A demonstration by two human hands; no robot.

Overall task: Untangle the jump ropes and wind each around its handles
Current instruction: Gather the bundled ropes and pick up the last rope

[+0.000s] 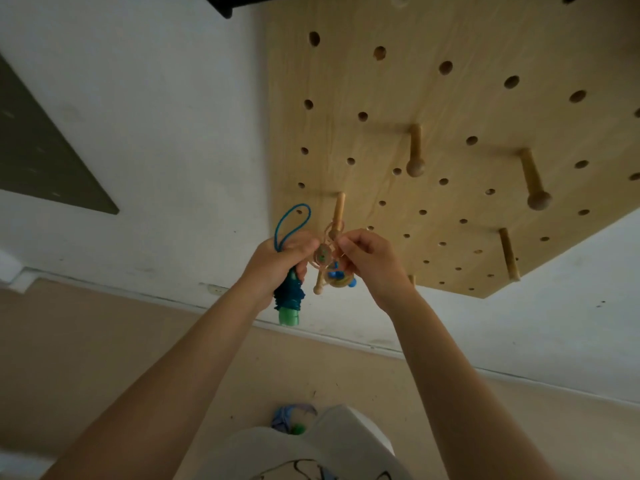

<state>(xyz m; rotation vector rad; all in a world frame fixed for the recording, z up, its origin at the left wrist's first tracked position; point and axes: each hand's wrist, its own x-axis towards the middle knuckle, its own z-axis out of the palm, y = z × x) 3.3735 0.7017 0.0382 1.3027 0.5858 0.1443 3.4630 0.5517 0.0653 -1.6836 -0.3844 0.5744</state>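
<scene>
Grey cloth, the person's own clothing, sits lowest in view, and just past it on the floor (104, 341) lies a small bluish bundle (292, 415) with a green bit showing; it may be another rope, but I cannot tell.

Both arms reach up to a wooden pegboard (450, 98) on the wall. The left hand (282, 259) is clenched round a wound teal rope (289, 296): the coils bunch just below the fist, a green handle (289, 317) sticks out beneath them, and one loop (292, 223) stands up above the knuckles. The right hand (369, 256) pinches at a tan rope (327, 261), which seems to be looped over a peg (337, 214) and hangs between the two hands with blue parts near its bottom. Whether the fingers grip the cord itself or only touch it is too blurred to say.

The step in hand looks like hanging or freeing the tan rope at that peg. To do it well, I would keep the teal bundle held tight so its coils do not slip, and work the tan cord along the peg toward its knob rather than tug it, since a pull could tighten any knot.

No containers are in sight; the pegs serve as the holders, and the other pegs (415, 152) carry nothing.
</scene>
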